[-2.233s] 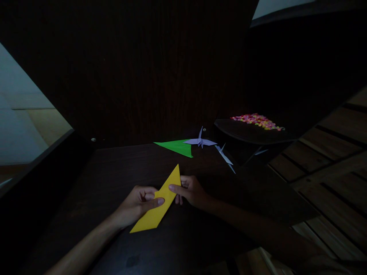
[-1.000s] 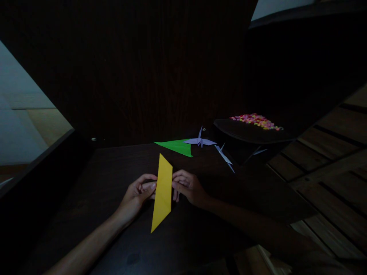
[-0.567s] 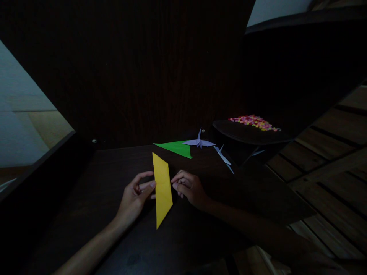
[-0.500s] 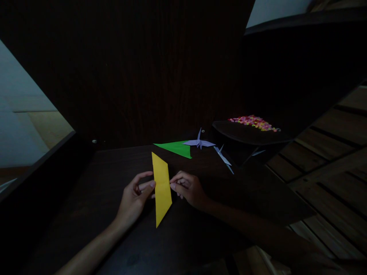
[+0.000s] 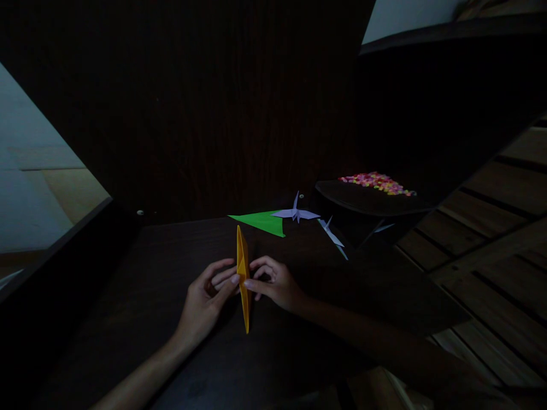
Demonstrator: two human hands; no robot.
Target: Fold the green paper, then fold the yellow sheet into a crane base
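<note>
A folded piece of yellow paper (image 5: 243, 256) stands almost edge-on between my two hands, its folded layers parted a little along the near edge. My left hand (image 5: 209, 290) grips it from the left, with the thumb pressed near its middle. From the right, my right hand (image 5: 273, 283) pinches it, thumb at the middle and fingers curled behind. Just beyond lies a folded green paper (image 5: 265, 222) with a pointed left end. One wing of a lilac paper crane (image 5: 296, 213) touches or overlaps its right side. Another pale paper crane (image 5: 331, 232) rests to the right.
A dark wooden tabletop (image 5: 171, 256) lies under my hands, with a tall dark panel (image 5: 192, 114) behind. On a rounded dark shelf (image 5: 363, 199) at right sits a heap of small pink, red and yellow pieces (image 5: 380, 182). Wooden slats (image 5: 491, 296) show at far right.
The yellow paper has turned from showing its broad face to nearly edge-on and shifted slightly right. My right thumb and fingers have closed in on it.
</note>
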